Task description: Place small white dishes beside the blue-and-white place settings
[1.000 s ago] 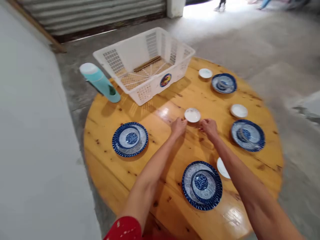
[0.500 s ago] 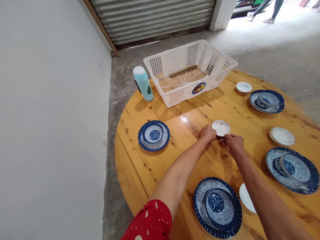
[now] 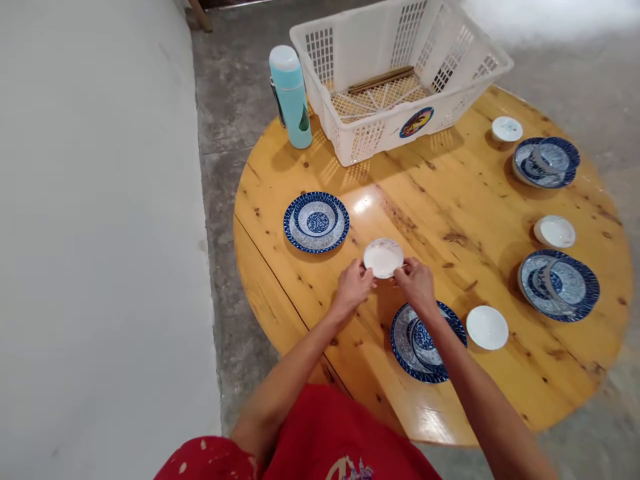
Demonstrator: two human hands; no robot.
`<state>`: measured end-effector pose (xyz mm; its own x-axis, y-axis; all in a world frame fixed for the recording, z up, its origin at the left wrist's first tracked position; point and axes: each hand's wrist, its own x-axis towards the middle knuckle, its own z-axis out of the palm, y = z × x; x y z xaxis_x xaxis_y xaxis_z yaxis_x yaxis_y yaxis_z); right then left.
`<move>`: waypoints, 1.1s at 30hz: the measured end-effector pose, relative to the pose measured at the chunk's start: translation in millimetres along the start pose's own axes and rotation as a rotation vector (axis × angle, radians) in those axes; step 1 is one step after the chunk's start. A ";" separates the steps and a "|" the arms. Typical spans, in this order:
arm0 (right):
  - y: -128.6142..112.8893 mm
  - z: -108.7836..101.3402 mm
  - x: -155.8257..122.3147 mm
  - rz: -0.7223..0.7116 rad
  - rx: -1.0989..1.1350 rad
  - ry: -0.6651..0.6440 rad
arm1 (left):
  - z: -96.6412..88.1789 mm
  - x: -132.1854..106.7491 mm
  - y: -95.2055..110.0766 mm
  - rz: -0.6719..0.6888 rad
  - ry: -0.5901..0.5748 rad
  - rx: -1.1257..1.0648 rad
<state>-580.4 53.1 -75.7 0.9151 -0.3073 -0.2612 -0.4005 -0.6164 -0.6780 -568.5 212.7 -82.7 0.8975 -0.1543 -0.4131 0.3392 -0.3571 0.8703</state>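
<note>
A small white dish (image 3: 383,258) is pinched at its near rim between my two hands, above or on the wooden table. My left hand (image 3: 354,288) grips its lower left side, and my right hand (image 3: 416,283) its lower right side. To the left lies a blue-and-white plate (image 3: 295,241) with a matching bowl (image 3: 317,219) on it. Below my right hand another blue-and-white plate (image 3: 401,333) holds a bowl (image 3: 423,339), partly covered by my right forearm. A white bowl (image 3: 487,327) sits to the right of that plate.
On the round wooden table (image 3: 450,207), a white plastic basket (image 3: 370,143) with chopsticks (image 3: 381,79) inside stands at the back, beside a light-blue bottle (image 3: 293,100). Along the right are two more plates (image 3: 590,293) with bowls, and two small white bowls (image 3: 555,231). A white wall (image 3: 100,233) is at left.
Both hands have brought the small white dish left and nearer to me, toward the left-hand plate. The camera view has tilted downward.
</note>
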 end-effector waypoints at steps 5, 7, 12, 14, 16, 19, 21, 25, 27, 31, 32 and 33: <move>-27.7 47.7 -28.3 -0.036 -0.020 -0.086 | -40.6 -32.1 -36.6 -0.064 0.119 -0.071; -34.3 60.8 -35.2 -0.032 -0.011 -0.110 | -52.2 -37.5 -44.5 -0.103 0.131 -0.069; -41.0 79.4 -44.3 -0.018 0.001 -0.131 | -69.0 -41.2 -54.1 -0.143 0.152 -0.015; -41.3 83.3 -45.4 -0.019 0.007 -0.126 | -72.1 -40.2 -56.2 -0.136 0.149 -0.022; -41.0 86.1 -45.9 -0.010 0.017 -0.119 | -74.0 -38.4 -58.4 -0.137 0.138 -0.027; -39.8 89.1 -47.2 0.020 0.041 -0.113 | -75.2 -35.1 -62.7 -0.145 0.120 -0.005; -38.8 90.2 -48.7 0.040 0.055 -0.110 | -75.2 -33.4 -66.1 -0.138 0.110 0.010; -37.7 90.5 -51.5 0.056 0.070 -0.112 | -74.9 -32.6 -70.4 -0.116 0.103 0.006; -38.0 90.1 -52.0 0.055 0.083 -0.118 | -75.1 -32.8 -70.4 -0.119 0.102 -0.001; -38.9 89.1 -51.0 0.050 0.104 -0.128 | -76.0 -33.9 -67.8 -0.101 0.104 0.001; -39.0 88.9 -50.6 0.047 0.100 -0.127 | -76.1 -34.2 -67.3 -0.092 0.101 -0.002; -39.1 88.8 -50.2 0.044 0.095 -0.123 | -76.1 -34.5 -67.0 -0.086 0.099 -0.006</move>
<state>-606.5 157.0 -97.1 0.8980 -0.2380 -0.3701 -0.4394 -0.5311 -0.7245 -600.8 312.0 -106.4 0.8886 -0.0313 -0.4577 0.4172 -0.3599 0.8345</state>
